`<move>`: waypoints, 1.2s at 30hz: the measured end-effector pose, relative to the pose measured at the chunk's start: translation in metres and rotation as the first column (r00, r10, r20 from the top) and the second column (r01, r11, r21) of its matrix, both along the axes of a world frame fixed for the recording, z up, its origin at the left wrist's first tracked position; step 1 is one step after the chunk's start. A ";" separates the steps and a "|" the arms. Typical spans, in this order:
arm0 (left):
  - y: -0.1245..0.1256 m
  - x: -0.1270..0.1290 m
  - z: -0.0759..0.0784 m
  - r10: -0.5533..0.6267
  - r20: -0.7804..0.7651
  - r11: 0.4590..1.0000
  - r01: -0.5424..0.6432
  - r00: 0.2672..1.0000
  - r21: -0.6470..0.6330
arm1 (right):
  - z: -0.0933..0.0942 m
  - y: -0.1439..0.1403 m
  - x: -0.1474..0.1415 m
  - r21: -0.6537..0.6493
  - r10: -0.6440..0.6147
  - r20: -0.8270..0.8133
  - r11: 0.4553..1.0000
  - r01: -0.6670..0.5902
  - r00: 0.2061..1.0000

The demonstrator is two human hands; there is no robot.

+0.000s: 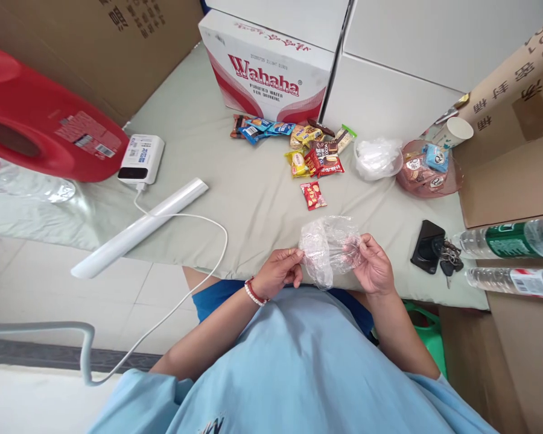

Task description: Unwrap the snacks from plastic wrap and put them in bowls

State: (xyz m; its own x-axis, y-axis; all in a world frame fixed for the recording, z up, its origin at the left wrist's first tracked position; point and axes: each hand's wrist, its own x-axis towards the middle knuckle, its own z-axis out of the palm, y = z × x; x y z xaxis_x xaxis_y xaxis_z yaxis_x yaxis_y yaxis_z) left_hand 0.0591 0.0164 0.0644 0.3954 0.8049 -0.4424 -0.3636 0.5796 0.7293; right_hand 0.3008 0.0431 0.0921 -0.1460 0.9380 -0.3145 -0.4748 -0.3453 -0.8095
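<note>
Both of my hands hold a crumpled clear plastic bag [328, 248] above the near edge of the cloth-covered table [235, 181]. My left hand [278, 271] pinches its left side; a red-and-white bead bracelet is on that wrist. My right hand [374, 265] grips its right side. A small red snack packet [313, 194] lies just beyond the bag. Farther back lies a loose pile of several wrapped snacks [308, 150].
A Wahaha water carton [266, 66] stands at the back. A pink bag of snacks [428, 169], white plastic bag [377, 158] and paper cup [457, 131] sit right. Phone and keys [432, 247], two bottles [511, 238], power bank [141, 158], white tube [140, 228], red jug [36, 120].
</note>
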 end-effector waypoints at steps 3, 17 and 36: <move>-0.001 -0.003 0.002 0.022 0.029 1.000 -0.021 0.999 -0.020 | -0.005 0.001 0.000 -0.022 0.000 -0.010 1.000 0.000 1.000; 0.003 0.002 -0.006 0.123 -0.104 0.991 -0.128 0.987 -0.049 | -0.001 0.003 0.007 0.039 -0.029 0.021 0.999 0.028 0.999; 0.008 0.022 0.001 0.035 0.199 0.985 0.000 0.979 -0.172 | -0.002 0.002 -0.020 0.057 0.066 -0.015 0.996 -0.065 0.998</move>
